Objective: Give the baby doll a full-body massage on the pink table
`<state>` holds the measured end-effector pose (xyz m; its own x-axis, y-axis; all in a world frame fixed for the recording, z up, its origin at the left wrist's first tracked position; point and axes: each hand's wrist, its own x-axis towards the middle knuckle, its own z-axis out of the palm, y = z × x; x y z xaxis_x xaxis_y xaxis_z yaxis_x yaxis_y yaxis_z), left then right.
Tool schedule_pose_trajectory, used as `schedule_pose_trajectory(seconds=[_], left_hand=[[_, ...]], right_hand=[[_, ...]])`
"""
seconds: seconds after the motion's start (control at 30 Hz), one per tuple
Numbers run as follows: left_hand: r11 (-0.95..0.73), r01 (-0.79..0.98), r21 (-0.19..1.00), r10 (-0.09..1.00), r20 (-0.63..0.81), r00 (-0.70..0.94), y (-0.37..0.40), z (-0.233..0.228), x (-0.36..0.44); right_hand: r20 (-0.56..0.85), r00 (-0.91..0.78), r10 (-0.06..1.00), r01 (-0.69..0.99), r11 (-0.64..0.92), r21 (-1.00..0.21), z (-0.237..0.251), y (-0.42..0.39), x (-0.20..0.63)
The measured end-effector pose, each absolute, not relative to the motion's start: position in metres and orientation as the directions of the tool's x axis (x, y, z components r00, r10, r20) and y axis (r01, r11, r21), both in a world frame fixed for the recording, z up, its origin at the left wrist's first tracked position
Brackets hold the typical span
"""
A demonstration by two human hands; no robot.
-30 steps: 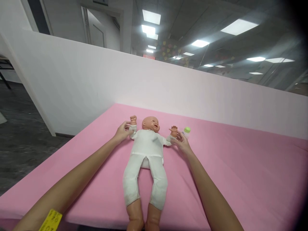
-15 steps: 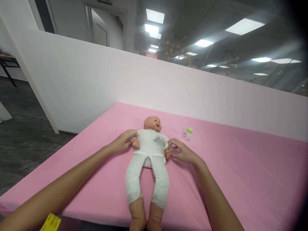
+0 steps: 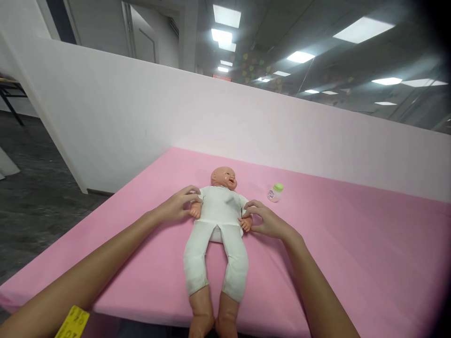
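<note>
Doll (image 3: 220, 206) lies face up in the middle of the pink-covered table (image 3: 338, 253), head at the far end, face turned toward your right, legs pointing at you, feet cut off by the lower edge of the view. White top and trousers on, lower legs bare.

Change: a second ago you had both its arms up beside the head; half a second ago they were down along the torso. Still down now, with the doll hand (image 3: 195, 212) on your left a touch further out. I'd read that as the arms lowered as a pair, roughly level.

Your left hand (image 3: 185, 202) is narrow around one forearm, fingers at the sleeve. Your right hand (image 3: 265, 219) is arched around the other wrist, thumb and fingers on either side; looks like a loose hold. Can't tell grip force on either.

Bottle (image 3: 275, 193), green cap, stands apart beyond your right hand, untouched. White partition (image 3: 246, 122) behind the table. Yellow tag (image 3: 73, 321) by your left forearm.

Count: one doll, two doll arms, two doll legs, one bottle, one tag, one table, your two hands.
</note>
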<state>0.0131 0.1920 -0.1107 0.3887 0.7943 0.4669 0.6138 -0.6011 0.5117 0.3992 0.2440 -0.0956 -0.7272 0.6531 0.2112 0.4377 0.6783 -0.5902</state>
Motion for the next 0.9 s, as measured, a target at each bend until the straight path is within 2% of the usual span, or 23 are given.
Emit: schedule_pose_trajectory(seconds=[0.13, 0.27, 0.53, 0.63, 0.73, 0.8, 0.9], left_hand=[[-0.609, 0.620, 0.495, 0.790, 0.455, 0.412, 0.193, -0.109, 0.010], [-0.557, 0.594, 0.580, 0.826, 0.463, 0.322, 0.198, -0.108, 0.014], [-0.405, 0.583, 0.704, 0.867, 0.499, 0.000, 0.252, -0.119, 0.026], [-0.337, 0.531, 0.777, 0.852, 0.492, -0.179, 0.268, -0.123, 0.030], [-0.279, 0.505, 0.817, 0.819, 0.477, -0.319, 0.275, -0.126, 0.034], [-0.273, 0.513, 0.814, 0.813, 0.481, -0.330, 0.276, -0.129, 0.036], [-0.286, 0.554, 0.782, 0.810, 0.506, -0.296, 0.278, -0.135, 0.037]], right_hand=[[0.202, -0.723, 0.661, 0.428, 0.658, -0.620, -0.092, 0.245, 0.404], [0.279, -0.662, 0.696, 0.337, 0.609, -0.718, -0.093, 0.252, 0.406], [0.429, -0.289, 0.856, 0.195, 0.491, -0.849, -0.129, 0.289, 0.387], [0.395, -0.051, 0.917, 0.138, 0.398, -0.907, -0.143, 0.303, 0.376], [0.347, 0.186, 0.919, 0.158, 0.321, -0.934, -0.149, 0.311, 0.369], [0.366, 0.224, 0.903, 0.183, 0.330, -0.926, -0.150, 0.312, 0.368], [0.381, 0.164, 0.910, 0.186, 0.351, -0.918, -0.150, 0.311, 0.369]])
